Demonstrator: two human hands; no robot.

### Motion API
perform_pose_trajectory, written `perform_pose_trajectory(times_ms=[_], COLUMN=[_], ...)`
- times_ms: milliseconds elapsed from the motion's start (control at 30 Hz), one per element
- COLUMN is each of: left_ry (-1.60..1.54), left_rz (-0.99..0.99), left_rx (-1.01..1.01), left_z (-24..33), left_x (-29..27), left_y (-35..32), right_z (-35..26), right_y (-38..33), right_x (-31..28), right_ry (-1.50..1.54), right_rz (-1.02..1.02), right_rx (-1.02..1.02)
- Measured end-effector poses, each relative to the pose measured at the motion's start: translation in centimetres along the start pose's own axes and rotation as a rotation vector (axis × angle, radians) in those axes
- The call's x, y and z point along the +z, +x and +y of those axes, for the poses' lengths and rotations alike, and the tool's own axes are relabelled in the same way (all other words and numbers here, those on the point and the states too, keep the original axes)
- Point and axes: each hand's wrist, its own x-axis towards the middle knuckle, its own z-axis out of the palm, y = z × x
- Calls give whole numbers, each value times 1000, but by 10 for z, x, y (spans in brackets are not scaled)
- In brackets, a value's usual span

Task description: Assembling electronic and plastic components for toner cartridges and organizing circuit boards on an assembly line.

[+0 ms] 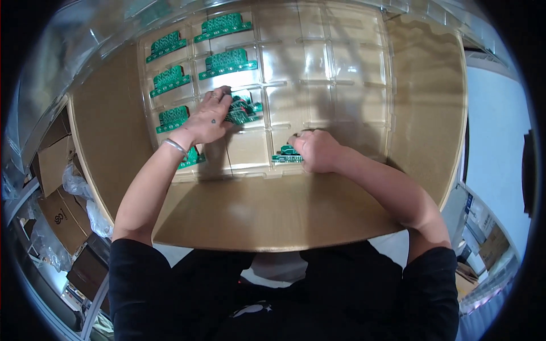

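A clear plastic tray (267,85) with compartments lies inside a cardboard box. My left hand (207,120), with a ring and a metal bracelet, is closed on the near edge of a green circuit board (243,111) in the second column; its fingertips are partly hidden and the board sits askew. Lower right of it, my right hand (317,150) is curled with its fingers on another green circuit board (287,158) in a front compartment, covering that board's right end. A further circuit board (190,158) shows partly behind my left wrist.
Several more green circuit boards (227,62) stand in the two left columns of the tray. Tall cardboard walls (429,102) surround it, with the front flap (267,210) before my body. Boxes and plastic bags (62,216) are outside on the left.
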Motion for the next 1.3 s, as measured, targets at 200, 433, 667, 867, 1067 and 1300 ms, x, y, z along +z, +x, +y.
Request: perform_pose_trajectory(times_ms=[200,433,667,867,1067,1300], left_ry=[-198,-215,-816,-536,-194,-179], left_rz=[-145,-269,-96,-248,-52,-31], left_rx=[-286,-129,-351,-492,-393,-420], left_z=[27,11,-136,-206,-196,-199], left_x=[-6,-36,-115,-112,-96,-100], left_y=[-9,-14,-7,42,39,19], right_z=[-41,-61,-78,-77,-70,-60], right_y=[66,183,195,197,201,233], right_x=[-110,-117,-122,-105,-160,-194], right_ry=[25,-176,-270,-134,-131,-219], right_rz=[523,194,-10,82,140,106], right_rx=[-145,85,106,98,45,93])
